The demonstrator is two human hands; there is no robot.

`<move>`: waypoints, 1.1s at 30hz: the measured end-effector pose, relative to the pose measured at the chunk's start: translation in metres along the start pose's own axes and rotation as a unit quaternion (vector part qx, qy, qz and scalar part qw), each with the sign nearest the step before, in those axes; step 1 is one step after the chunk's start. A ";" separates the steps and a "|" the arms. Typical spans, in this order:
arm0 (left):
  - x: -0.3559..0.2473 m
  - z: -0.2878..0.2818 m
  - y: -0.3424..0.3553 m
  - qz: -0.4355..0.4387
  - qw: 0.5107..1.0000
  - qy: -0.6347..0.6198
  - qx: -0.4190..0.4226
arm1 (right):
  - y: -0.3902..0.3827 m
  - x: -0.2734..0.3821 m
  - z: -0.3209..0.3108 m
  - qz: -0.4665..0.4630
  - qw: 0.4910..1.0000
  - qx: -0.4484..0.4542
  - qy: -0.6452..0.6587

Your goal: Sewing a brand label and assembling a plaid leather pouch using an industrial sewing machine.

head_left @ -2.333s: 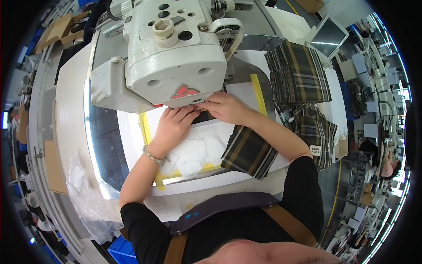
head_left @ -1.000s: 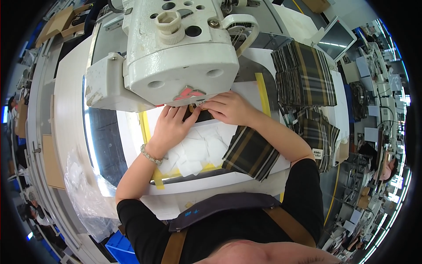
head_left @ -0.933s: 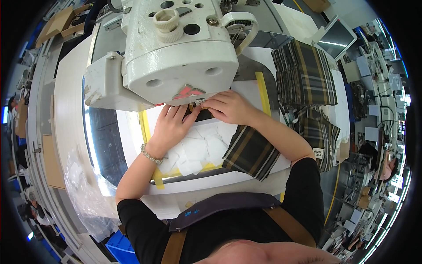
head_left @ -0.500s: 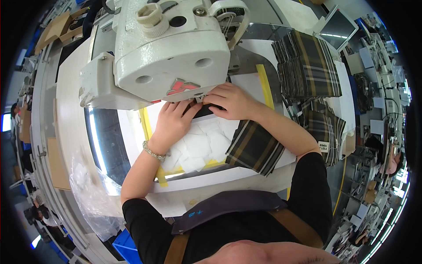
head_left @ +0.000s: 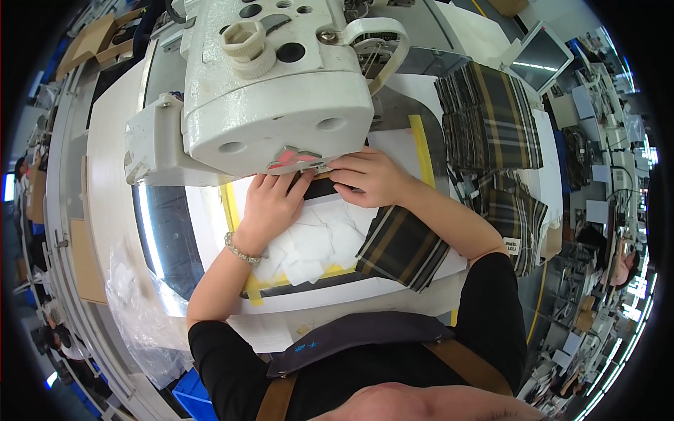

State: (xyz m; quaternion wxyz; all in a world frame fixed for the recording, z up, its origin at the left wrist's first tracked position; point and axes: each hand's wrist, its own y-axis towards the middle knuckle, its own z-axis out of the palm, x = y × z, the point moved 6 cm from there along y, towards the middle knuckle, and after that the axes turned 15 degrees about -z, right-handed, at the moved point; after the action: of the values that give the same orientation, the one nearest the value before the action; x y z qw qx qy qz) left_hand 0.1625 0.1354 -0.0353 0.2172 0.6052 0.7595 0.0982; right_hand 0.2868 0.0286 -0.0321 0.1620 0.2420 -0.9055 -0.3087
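Observation:
Both of my hands reach in under the front of a white sewing machine head [head_left: 281,116]. Between them lies a small black fabric piece [head_left: 321,189], with a bit of pale material at its upper edge. My left hand [head_left: 272,207] presses its fingers and thumb on the left side of the piece; the fingertips are partly hidden below the machine. From the other side, my right hand [head_left: 372,179] grips its right edge with bent fingers. Nearer to me lie several loose white pieces [head_left: 309,242]. A folded plaid fabric piece [head_left: 404,247] rests beneath my right forearm.
Stacked plaid fabric pieces [head_left: 491,116] stand at the right, with more plaid pieces bearing a white label [head_left: 511,245] in front. Yellow tape [head_left: 422,147] marks the white work surface. Clear plastic [head_left: 140,316] hangs at the left above a blue crate [head_left: 194,394].
The view has tilted slightly, so the machine and hands sit a little lower in the picture. My hands stay at the black piece, with only slight finger movement.

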 end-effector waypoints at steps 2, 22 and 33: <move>0.001 0.000 0.001 -0.007 1.000 -0.010 0.006 | 0.000 -0.002 -0.001 0.016 1.000 -0.005 0.013; -0.026 -0.001 -0.002 0.007 0.999 -0.001 0.034 | -0.002 -0.004 0.001 0.035 0.998 -0.042 0.016; -0.014 0.003 0.002 -0.005 0.994 -0.069 0.084 | 0.004 -0.002 -0.002 0.015 0.998 -0.037 -0.051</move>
State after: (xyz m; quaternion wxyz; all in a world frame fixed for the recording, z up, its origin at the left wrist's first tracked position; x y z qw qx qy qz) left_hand 0.1679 0.1215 -0.0345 0.2184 0.6226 0.7514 -0.0089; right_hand 0.2883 0.0316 -0.0281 0.1292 0.2062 -0.9042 -0.3510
